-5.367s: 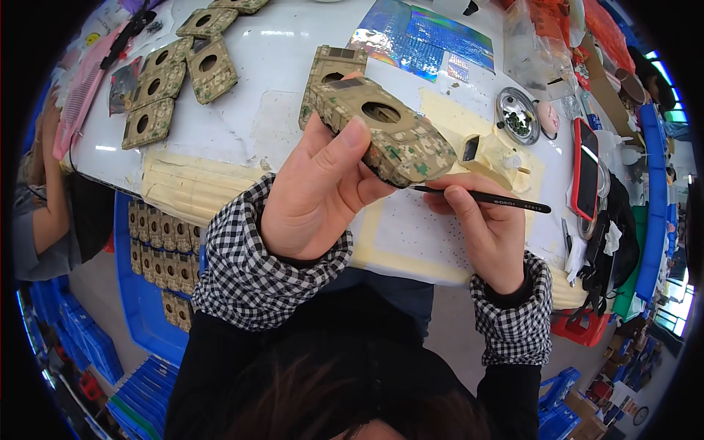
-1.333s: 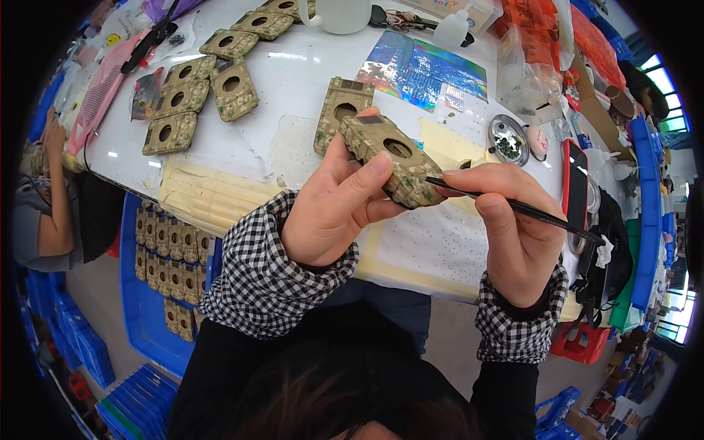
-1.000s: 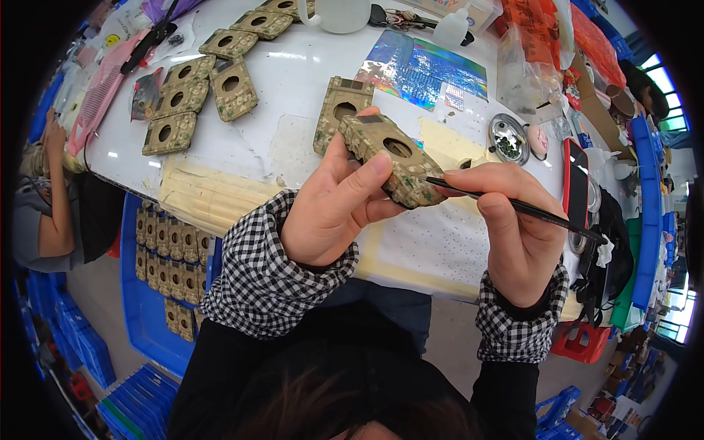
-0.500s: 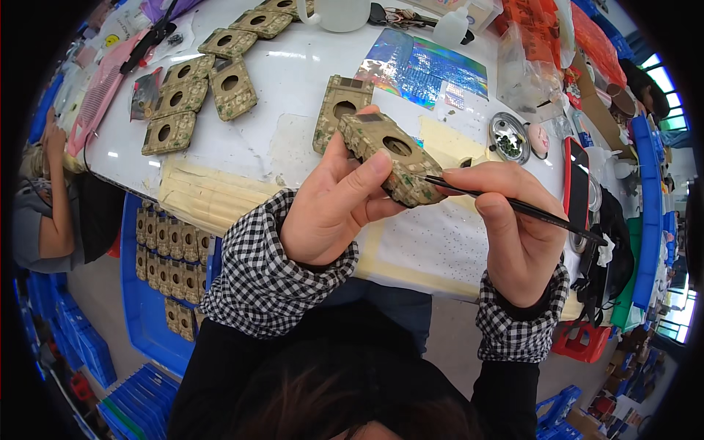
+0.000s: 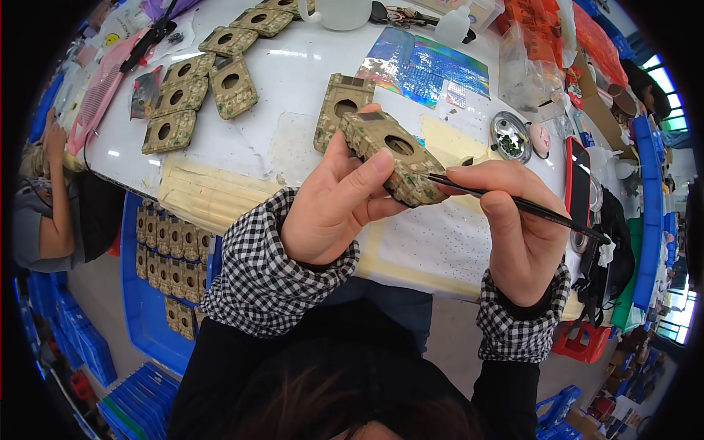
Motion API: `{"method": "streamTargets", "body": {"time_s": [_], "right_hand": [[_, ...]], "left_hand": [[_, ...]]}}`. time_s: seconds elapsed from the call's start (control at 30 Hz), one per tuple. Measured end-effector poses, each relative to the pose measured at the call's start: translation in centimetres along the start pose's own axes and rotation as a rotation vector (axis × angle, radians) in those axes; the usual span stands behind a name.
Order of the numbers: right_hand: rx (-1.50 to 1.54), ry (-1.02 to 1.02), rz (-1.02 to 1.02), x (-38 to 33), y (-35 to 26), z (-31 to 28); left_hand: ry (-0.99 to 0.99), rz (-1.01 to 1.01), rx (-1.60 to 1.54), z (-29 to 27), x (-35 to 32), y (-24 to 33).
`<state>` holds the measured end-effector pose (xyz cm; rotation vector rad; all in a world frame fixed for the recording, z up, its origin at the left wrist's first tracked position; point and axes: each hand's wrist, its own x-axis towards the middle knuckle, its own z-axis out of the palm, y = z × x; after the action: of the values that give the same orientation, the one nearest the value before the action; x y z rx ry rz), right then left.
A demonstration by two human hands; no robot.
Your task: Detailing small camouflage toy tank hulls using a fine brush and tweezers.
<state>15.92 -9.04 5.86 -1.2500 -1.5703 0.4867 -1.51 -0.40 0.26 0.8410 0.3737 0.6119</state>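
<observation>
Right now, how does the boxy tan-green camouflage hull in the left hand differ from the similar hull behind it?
The held hull is tilted in the left hand; the rear hull lies on the white table. Slim black tweezers are at the held hull, not the rear hull. Both share camouflage and a round hole.

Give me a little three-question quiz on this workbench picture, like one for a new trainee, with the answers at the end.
1. What is in the right hand?
A) a squeeze bottle
B) black tweezers
C) a phone

2. True or false: the left hand is empty.

3. Fill in: the blue bin with rows of camouflage hulls is on the person's ____ side.

Key: 1. B. 2. False; it holds a camouflage model hull. 3. Left.
</observation>
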Motion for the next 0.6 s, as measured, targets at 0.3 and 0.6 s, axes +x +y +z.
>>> {"method": "streamTargets", "body": {"time_s": [0.3,0.6], "right_hand": [[-0.017,-0.011,0.002,0.03,-0.06,-0.05],[0.017,0.010,0.011,-0.05,0.05,0.04]], "left_hand": [[-0.003,-0.004,0.008,-0.04,0.03,0.00],[-0.031,0.009,-0.102,-0.34,0.22,-0.20]]}}
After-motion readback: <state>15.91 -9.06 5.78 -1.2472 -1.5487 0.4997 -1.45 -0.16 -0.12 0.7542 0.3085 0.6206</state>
